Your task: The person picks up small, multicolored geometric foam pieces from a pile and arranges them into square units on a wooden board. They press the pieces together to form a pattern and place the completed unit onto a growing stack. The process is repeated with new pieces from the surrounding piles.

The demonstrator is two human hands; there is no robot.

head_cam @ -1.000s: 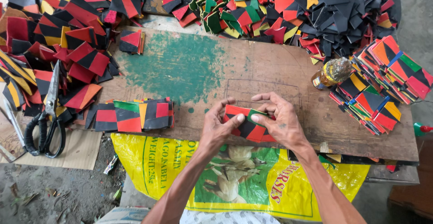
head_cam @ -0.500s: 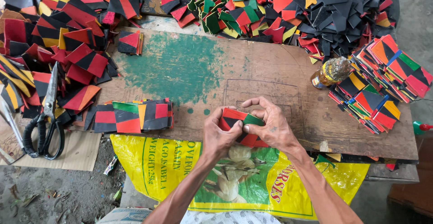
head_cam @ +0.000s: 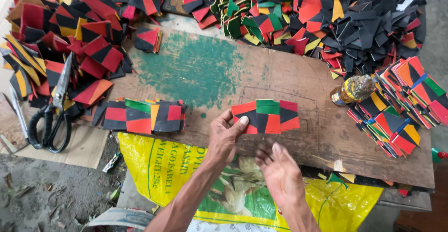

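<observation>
Rough plywood makes up the workboard (head_cam: 280,78), its middle smeared with a worn green paint patch, and from where I stand nearly every edge of it is buried in cut scraps.

Half a second ago both hands were bunched tight around the patchwork piece near the front edge. Now the joined patchwork strip (head_cam: 267,116) lies spread out flat on the board, red, black, green and orange panels side by side. The left hand (head_cam: 224,136) pins its near left end with the thumb on top, fingers curled under. The right hand (head_cam: 279,173) has let go and hangs open, palm down, just off the front edge, touching nothing. To my eye that means the pressing together is finished and the strip is being laid out for a look.

Beside it toward the left, a stack of finished strips (head_cam: 140,116) sits along the front edge. Black-handled scissors (head_cam: 49,115) rest at the left edge, partly on a cardboard sheet. A small bottle of amber liquid (head_cam: 351,91) lies tipped near the right side, against piles of sorted coloured squares (head_cam: 406,106).

Under the board's front edge hangs a yellow sack (head_cam: 186,166) printed with green lettering and a pale animal picture, rumpled across the person's lap.
</observation>
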